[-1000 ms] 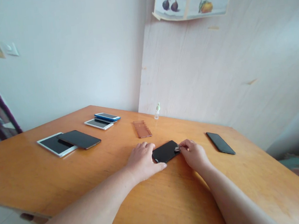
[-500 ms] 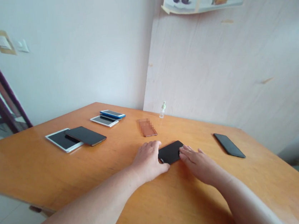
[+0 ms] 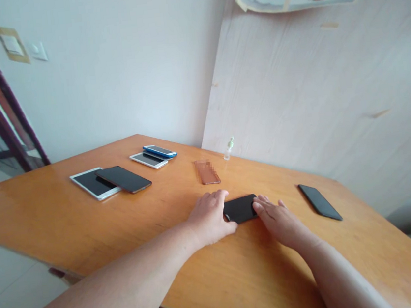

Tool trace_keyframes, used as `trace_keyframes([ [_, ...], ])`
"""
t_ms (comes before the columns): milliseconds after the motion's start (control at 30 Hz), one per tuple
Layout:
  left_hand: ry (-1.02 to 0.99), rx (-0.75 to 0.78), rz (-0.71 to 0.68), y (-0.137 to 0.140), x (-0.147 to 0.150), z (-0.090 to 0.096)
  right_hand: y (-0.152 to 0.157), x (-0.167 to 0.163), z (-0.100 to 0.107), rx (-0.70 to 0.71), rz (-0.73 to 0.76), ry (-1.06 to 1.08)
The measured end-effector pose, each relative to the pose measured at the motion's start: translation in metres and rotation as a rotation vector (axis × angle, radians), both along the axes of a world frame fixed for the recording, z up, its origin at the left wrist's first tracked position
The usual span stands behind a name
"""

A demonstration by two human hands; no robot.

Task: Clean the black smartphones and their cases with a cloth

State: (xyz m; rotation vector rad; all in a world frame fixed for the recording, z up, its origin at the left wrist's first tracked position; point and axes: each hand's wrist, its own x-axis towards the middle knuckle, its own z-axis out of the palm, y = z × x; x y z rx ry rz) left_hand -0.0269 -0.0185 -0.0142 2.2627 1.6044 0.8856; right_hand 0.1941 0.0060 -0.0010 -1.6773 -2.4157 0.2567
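A dark smartphone (image 3: 240, 209) lies flat on the wooden table in front of me. My left hand (image 3: 213, 217) curls around its left end, thumb at the near edge and fingers toward the far one. On the right end rest the stretched fingers of my right hand (image 3: 274, 218), laid fairly flat and covering that corner. Whether anything small lies under those fingers is hidden. Beyond the smartphone sits a brownish, partly pixelated phone case (image 3: 208, 173).
On the table (image 3: 191, 289), a dark tablet (image 3: 128, 178) overlaps a white tablet (image 3: 92, 182) at left. Behind them, a blue-edged device (image 3: 159, 152) leans on a white one (image 3: 149, 160). A small pump bottle (image 3: 228, 149) stands near the wall. Another dark device (image 3: 320, 202) lies right.
The whole view has shifted slightly, so things appear a little farther right. Both hands stay at the two ends of the smartphone, which looks turned slightly.
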Motion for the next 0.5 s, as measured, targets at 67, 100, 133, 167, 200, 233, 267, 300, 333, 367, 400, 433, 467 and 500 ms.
trace_keyframes([
  [67,-0.008,0.009,-0.006,0.001,0.000,-0.001,0.000,0.001,-0.001,0.024,-0.003,-0.015],
  [100,-0.013,0.013,-0.009,0.001,0.000,-0.002,-0.006,-0.004,0.000,0.019,0.046,0.003],
  [133,-0.019,0.015,-0.010,0.001,-0.001,-0.003,-0.013,-0.013,0.001,0.001,0.119,0.035],
  [167,-0.025,0.015,-0.014,0.002,-0.001,-0.004,-0.021,-0.022,0.004,-0.026,0.201,0.081],
  [200,-0.030,0.015,-0.020,0.002,-0.002,-0.005,-0.029,-0.031,0.006,-0.057,0.283,0.129],
  [233,-0.034,0.014,-0.025,0.002,-0.002,-0.005,-0.033,-0.038,0.008,-0.088,0.347,0.161],
  [267,-0.035,0.012,-0.028,0.002,-0.003,-0.006,-0.035,-0.042,0.009,-0.101,0.368,0.176],
  [300,-0.035,0.007,-0.026,0.003,-0.003,-0.006,-0.032,-0.042,0.009,-0.102,0.354,0.177],
  [333,-0.034,0.002,-0.020,0.003,-0.003,-0.006,-0.026,-0.038,0.007,-0.090,0.301,0.165],
  [367,-0.032,-0.005,-0.012,0.003,-0.002,-0.005,-0.017,-0.031,0.005,-0.065,0.218,0.143],
  [400,-0.031,-0.014,-0.005,0.002,-0.002,-0.005,-0.008,-0.023,0.002,-0.038,0.124,0.120],
  [433,-0.029,-0.022,0.000,0.002,-0.001,-0.004,0.001,-0.015,-0.001,-0.018,0.036,0.095],
  [467,-0.027,-0.029,-0.001,0.002,0.000,-0.003,0.007,-0.009,-0.004,-0.001,-0.029,0.070],
  [500,-0.026,-0.033,-0.003,0.002,0.000,-0.003,0.010,-0.006,-0.005,0.013,-0.067,0.051],
])
